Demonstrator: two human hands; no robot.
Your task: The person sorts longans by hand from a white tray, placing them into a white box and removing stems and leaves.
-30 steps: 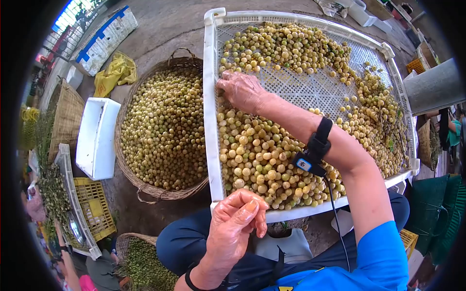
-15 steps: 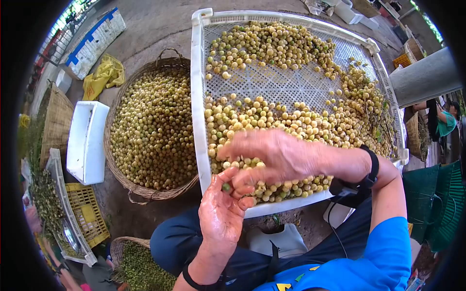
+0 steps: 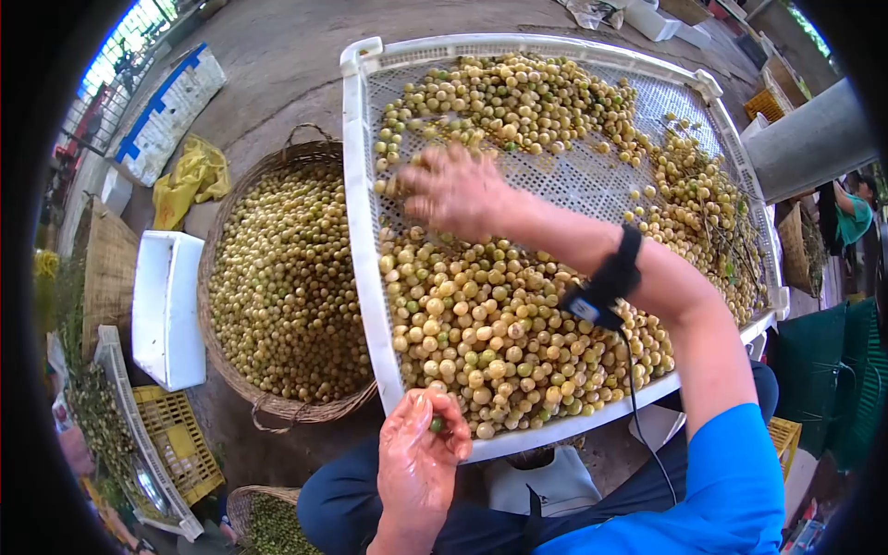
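Note:
My left hand (image 3: 421, 458) is palm up at the tray's near left corner, its fingers curled around a small green fruit (image 3: 437, 424). My right hand (image 3: 450, 192) is stretched out over the left side of the white mesh tray (image 3: 573, 183), between two heaps of fruit. Its fingers are apart and slightly blurred, close to or touching a few fruits at the left rim. Round yellow fruits (image 3: 504, 342) form a thick heap under my right forearm. Another heap of fruits (image 3: 518, 97) lies along the far side.
A wicker basket (image 3: 211, 324) full of the same fruits stands left of the tray. Beyond it are a white foam box (image 3: 148, 310), a yellow sack (image 3: 192, 180) and a yellow crate (image 3: 180, 435). Stems with fruits (image 3: 708, 203) lie at the tray's right. Another person (image 3: 851, 217) is at far right.
My right hand has moved from beside my left hand, over the near heap, away to the tray's middle left. My left hand still holds the green fruit, slightly lower in view.

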